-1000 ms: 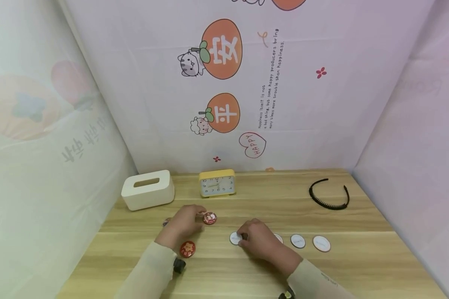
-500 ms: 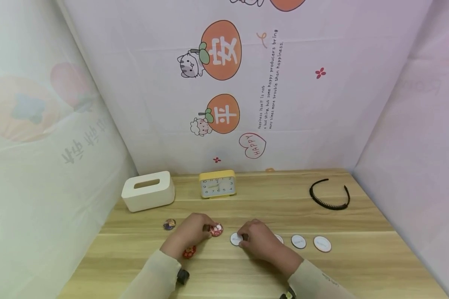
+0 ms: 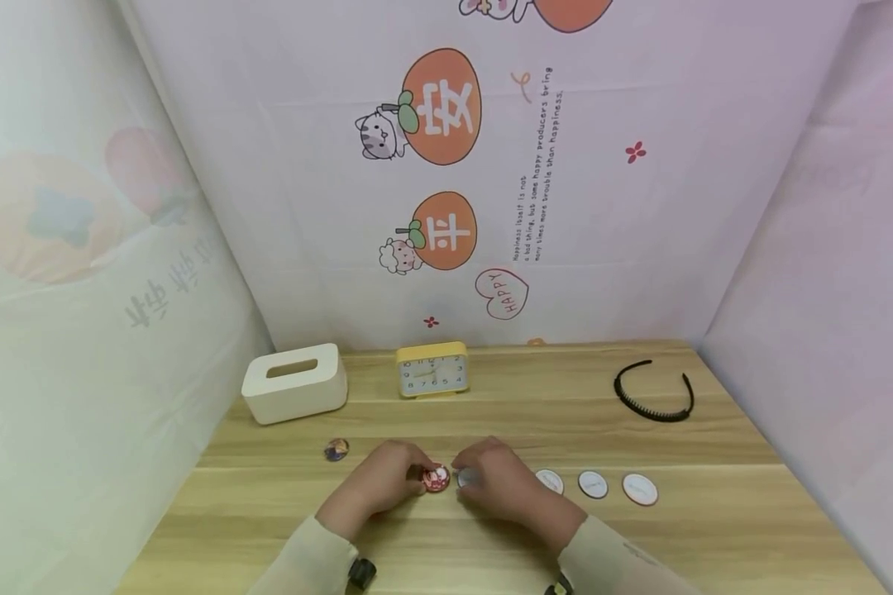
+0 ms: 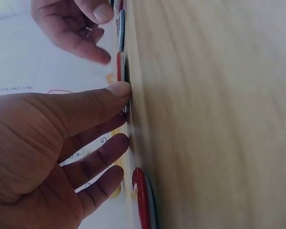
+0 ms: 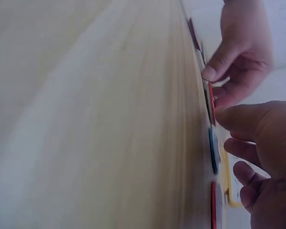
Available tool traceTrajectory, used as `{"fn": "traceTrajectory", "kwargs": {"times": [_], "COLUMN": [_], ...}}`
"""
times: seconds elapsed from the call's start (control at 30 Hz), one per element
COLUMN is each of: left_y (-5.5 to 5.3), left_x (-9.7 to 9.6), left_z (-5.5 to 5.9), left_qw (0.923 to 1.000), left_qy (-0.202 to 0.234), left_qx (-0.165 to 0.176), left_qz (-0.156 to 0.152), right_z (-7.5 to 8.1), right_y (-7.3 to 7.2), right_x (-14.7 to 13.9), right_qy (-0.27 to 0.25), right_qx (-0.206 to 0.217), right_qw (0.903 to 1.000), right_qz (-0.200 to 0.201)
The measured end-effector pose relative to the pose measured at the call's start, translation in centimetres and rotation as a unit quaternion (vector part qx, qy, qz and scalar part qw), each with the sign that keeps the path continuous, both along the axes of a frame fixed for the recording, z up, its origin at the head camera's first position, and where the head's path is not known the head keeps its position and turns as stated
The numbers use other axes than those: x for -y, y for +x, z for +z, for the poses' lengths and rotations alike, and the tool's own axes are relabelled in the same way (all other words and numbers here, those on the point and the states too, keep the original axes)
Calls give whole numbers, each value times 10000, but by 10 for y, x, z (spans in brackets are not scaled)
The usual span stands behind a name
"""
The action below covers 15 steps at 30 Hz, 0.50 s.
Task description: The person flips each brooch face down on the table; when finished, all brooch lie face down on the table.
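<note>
A red button badge with a cartoon print (image 3: 436,478) lies low over the table, its left rim pinched between the thumb and fingers of my left hand (image 3: 384,481). Just right of it my right hand (image 3: 502,483) hovers over a pale round badge (image 3: 468,477), which it partly covers. The left wrist view shows the right hand's thumb and fingers spread apart above that badge, gripping nothing. Another red badge (image 4: 142,195) lies below the left hand in the left wrist view; in the head view the left hand hides it.
Three white-faced round badges (image 3: 593,484) lie in a row at right. A dark patterned badge (image 3: 336,449) lies at left. Behind stand a white tissue box (image 3: 298,388) and a yellow clock (image 3: 432,370). A black headband (image 3: 651,409) rests at back right.
My left hand has brought the red badge toward me and to the right, beside the pale badge. The right hand has loosened from the pale badge and shifted slightly left over it.
</note>
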<state>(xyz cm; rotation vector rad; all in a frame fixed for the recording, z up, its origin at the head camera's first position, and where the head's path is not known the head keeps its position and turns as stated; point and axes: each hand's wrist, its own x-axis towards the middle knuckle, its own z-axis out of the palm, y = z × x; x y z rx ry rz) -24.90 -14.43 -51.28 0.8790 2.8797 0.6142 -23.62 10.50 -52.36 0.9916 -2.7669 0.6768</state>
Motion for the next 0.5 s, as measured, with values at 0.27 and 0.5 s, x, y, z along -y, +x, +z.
{"fn": "traceTrajectory", "kwargs": {"times": [0.27,0.5], "left_y": [1,-3], "left_x": [2,9], "left_z": [1,0], "left_qw": [9999,9997], "left_qy": [97,151], "left_qx": [66,154], "left_qz": [-49,-106], "right_z": [-1,-4], "right_y": [-4,-5], "right_x": [20,21], "right_qy": [109,-1], "right_qx": [-4,46], "right_qw": [9997,10000], "right_qz": [203,48]}}
